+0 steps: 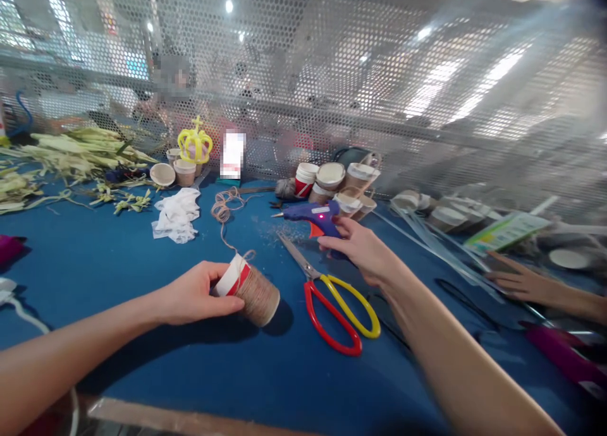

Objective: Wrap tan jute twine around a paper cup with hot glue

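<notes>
My left hand [202, 294] is closed around a paper cup [256, 294], tilted on its side and largely wrapped in brown twine. A white and red band near one end of the cup is still bare. From there the twine [227, 205] runs back to a loose tangle on the table. In my right hand [363, 246] is a blue glue gun [310, 213] with an orange trigger and a lit red light, its nozzle pointing left. Below the glue gun lie scissors [310, 272] with one red and one yellow handle, blades partly spread.
The blue table [156, 366] ends at a perforated metal screen [294, 76]. Corn husks [85, 151], a yellow crown [195, 146] and a white cloth [177, 213] lie left. Several cups [331, 175] stand behind the glue gun. Another person's hand [515, 278] is at right, near clear glue sticks [436, 246].
</notes>
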`<state>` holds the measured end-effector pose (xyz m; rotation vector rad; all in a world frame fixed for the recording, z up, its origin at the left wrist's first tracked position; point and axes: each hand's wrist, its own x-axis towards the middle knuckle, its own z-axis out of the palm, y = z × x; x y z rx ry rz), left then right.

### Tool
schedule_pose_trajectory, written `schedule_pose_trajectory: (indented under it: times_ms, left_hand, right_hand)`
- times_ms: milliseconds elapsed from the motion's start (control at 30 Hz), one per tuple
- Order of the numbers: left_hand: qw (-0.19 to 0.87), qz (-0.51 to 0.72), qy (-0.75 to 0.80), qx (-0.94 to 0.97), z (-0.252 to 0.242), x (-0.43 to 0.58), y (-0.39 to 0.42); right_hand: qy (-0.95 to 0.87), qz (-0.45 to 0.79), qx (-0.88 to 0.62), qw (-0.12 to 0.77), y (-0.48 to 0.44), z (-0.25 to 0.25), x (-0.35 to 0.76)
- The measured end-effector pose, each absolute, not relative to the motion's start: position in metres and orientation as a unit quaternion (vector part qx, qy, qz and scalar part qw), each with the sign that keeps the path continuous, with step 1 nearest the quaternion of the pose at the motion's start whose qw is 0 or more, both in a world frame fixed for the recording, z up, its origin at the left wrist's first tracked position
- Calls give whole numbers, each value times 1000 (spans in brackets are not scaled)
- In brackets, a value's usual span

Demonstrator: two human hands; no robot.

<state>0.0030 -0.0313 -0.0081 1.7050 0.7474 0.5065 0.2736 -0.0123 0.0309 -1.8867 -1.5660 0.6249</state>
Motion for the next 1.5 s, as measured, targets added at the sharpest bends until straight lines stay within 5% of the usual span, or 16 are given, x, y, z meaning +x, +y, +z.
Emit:
schedule_pose_trajectory:
  times_ms: [267, 433, 633, 1500]
  left_hand:
    - [547, 245, 325, 731, -13, 4, -26]
    - [555, 260, 323, 721, -11, 4, -25]
    - [544, 262, 330, 726, -9, 5, -24]
    - [501, 267, 322, 757, -12, 2, -25]
  right_hand:
    - [-644, 381, -585, 314, -70, 48, 227]
    - [-664, 295, -635, 260, -84, 38, 220]
    - [-730, 181, -590, 295, -85, 33, 218]
    - [-754, 158, -566, 294, -93, 25, 213]
